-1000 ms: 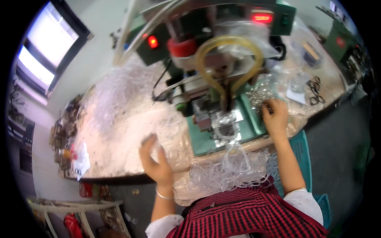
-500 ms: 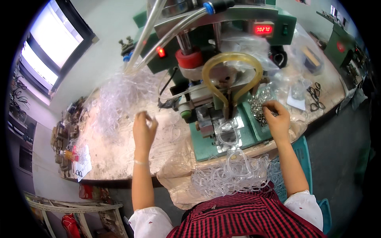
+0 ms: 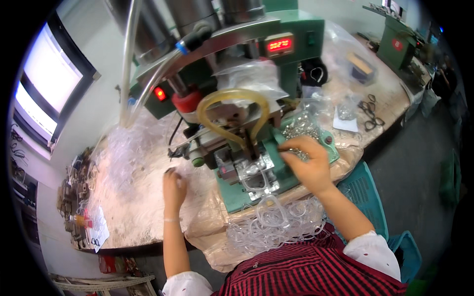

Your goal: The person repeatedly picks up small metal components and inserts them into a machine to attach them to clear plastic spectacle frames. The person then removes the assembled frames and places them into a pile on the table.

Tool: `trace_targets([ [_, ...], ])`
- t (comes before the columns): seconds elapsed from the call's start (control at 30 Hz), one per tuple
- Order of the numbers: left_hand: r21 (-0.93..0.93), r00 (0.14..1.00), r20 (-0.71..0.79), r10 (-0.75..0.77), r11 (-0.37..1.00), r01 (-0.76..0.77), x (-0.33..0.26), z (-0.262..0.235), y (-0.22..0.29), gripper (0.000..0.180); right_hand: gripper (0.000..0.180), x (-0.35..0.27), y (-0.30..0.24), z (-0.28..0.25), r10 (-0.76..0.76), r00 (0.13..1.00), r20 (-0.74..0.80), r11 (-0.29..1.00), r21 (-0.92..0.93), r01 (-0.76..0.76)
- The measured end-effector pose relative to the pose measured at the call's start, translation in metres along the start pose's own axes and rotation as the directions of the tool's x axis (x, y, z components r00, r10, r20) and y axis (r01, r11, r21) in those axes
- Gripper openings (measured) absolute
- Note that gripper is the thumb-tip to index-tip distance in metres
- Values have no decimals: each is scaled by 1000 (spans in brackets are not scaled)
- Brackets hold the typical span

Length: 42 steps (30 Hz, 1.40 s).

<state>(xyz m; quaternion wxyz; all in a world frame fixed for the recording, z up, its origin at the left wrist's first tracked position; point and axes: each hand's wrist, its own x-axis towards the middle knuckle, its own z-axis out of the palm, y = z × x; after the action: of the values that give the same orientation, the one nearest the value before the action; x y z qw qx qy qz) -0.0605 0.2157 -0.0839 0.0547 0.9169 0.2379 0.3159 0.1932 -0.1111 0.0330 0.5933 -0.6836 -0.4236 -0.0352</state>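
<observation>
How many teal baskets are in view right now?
2: one teal basket beside the table's right front edge, another teal basket lower and farther right, near the white sleeve. More may be hidden beneath the table.

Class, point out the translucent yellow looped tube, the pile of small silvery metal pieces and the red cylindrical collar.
Translucent yellow looped tube (image 3: pixel 232 94): head view, arch top.
Pile of small silvery metal pieces (image 3: pixel 300 128): head view, upper part.
Red cylindrical collar (image 3: pixel 186 102): head view, front side.
</observation>
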Motion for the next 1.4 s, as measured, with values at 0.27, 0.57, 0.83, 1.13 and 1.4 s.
trace_targets([
  [0.27, -896, 878, -303, -370, 424, -130, 17, -92, 134, 44, 43, -2, 1, 51, 232, 971, -53, 828, 534, -168],
  [0.57, -603, 882, -405, 240, 655, -455, 85, -119, 224, 43, 40, -6, -43, 39, 277, 959, 61, 811, 520, -267],
  [0.83, -325, 538, -242, 808, 454, -829, 58, -68, 259, 47, 18, -11, 91, -19, 24, 995, -97, 742, -666, -83],
  [1.13, -331, 535, -227, 814, 452, -828, 53, -59, 260, 48, 11, 0, 98, -16, 0, 969, -246, 876, -468, -119],
  [1.4, -380, 689, -171, 704, 599, -705, 31, -72, 254, 42, 12, 33, 107, 29, -51, 998, -23, 605, -796, 12],
])
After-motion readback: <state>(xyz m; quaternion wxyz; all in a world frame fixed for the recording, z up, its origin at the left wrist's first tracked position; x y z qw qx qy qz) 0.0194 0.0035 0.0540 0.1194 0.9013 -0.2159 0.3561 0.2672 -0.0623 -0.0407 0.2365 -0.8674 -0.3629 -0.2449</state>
